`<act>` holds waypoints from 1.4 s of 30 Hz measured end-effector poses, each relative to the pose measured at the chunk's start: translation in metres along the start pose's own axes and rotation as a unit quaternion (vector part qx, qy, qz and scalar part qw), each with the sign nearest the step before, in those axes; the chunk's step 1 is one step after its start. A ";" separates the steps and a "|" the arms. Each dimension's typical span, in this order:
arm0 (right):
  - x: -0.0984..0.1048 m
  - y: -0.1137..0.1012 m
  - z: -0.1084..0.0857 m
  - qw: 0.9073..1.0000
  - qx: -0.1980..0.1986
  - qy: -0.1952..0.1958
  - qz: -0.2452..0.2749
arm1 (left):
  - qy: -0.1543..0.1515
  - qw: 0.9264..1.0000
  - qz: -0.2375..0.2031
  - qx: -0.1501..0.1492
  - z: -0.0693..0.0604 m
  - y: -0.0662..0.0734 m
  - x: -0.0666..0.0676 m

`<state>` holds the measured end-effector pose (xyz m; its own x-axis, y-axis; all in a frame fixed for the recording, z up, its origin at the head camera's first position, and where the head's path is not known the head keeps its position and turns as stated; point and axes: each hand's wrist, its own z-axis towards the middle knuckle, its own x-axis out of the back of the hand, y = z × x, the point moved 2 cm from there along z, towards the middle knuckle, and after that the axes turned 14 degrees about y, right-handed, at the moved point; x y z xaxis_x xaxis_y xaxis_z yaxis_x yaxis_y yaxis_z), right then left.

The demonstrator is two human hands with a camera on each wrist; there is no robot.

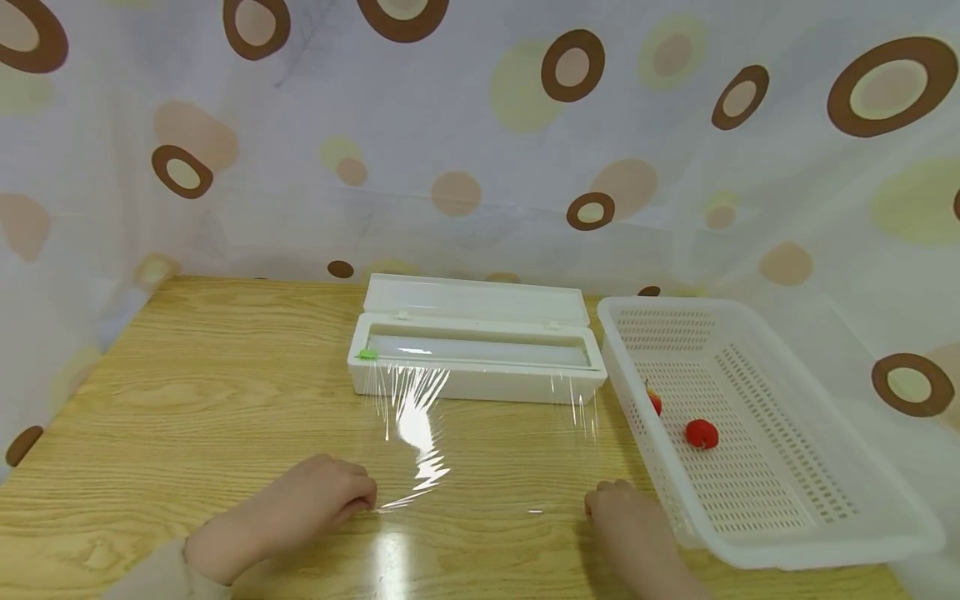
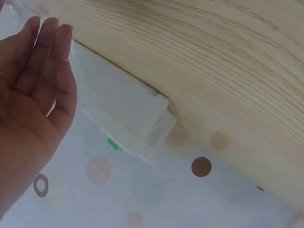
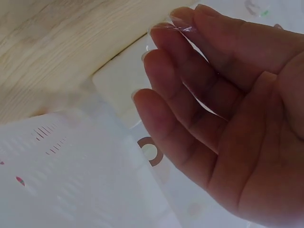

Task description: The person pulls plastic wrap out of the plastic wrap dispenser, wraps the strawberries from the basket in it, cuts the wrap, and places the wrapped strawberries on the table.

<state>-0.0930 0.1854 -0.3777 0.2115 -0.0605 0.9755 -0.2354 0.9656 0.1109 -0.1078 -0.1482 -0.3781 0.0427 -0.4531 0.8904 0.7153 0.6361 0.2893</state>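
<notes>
A clear sheet of plastic wrap (image 1: pixel 418 425) stretches forward from a white wrap dispenser box (image 1: pixel 480 385) whose lid (image 1: pixel 472 297) stands raised at the back. My left hand (image 1: pixel 315 500) pinches the sheet's near left corner. At the near right corner my right hand (image 1: pixel 633 533) pinches it too; in the right wrist view a bit of film (image 3: pixel 183 28) shows between thumb and fingertips. Inside the box lies the pale roll (image 1: pixel 480 350), and a green slide cutter (image 1: pixel 367 355) sits at the left end of its front edge.
A white perforated basket (image 1: pixel 862 546) stands to the right, close to my right hand. In it are a round red item (image 1: pixel 702 433) and a partly hidden red-and-yellow one (image 1: pixel 655 403). A spotted cloth (image 1: pixel 465 125) hangs behind the wooden table (image 1: pixel 187 400).
</notes>
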 end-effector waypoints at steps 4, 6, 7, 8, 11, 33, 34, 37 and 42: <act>0.004 -0.001 0.000 1.000 -0.003 -0.009 -0.001 | -0.001 1.000 0.003 0.000 0.000 0.002 0.001; 0.006 0.000 -0.001 1.000 -0.005 -0.006 -0.001 | -0.001 1.000 0.005 -0.001 0.000 0.002 0.001; 0.007 -0.001 -0.001 1.000 -0.008 -0.006 0.000 | 0.001 1.000 0.006 -0.003 0.000 0.002 0.001; 0.007 0.000 -0.001 1.000 -0.009 -0.005 -0.001 | 0.005 1.000 0.006 -0.005 0.000 0.003 0.002; 0.008 -0.001 -0.001 1.000 -0.007 -0.006 -0.004 | 0.010 1.000 0.007 -0.013 0.000 0.003 0.003; -0.012 -0.007 0.000 1.000 0.012 -0.019 -0.001 | -0.038 0.999 0.013 0.008 0.001 -0.007 -0.022; -0.012 -0.007 0.000 1.000 0.011 -0.024 -0.001 | -0.039 0.999 0.014 0.010 0.001 -0.007 -0.022; -0.012 -0.008 -0.002 0.999 0.008 -0.037 -0.006 | -0.042 0.999 0.014 0.013 0.002 -0.006 -0.022; -0.012 -0.011 -0.008 0.998 0.020 -0.050 -0.013 | -0.042 0.999 0.014 0.014 0.002 -0.005 -0.022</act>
<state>-0.0852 0.1776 -0.3923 0.1222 -0.1130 0.9860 -0.2692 0.9525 0.1425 -0.1141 -0.1401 -0.3980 0.0032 -0.3822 0.9241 0.6955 0.6649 0.2726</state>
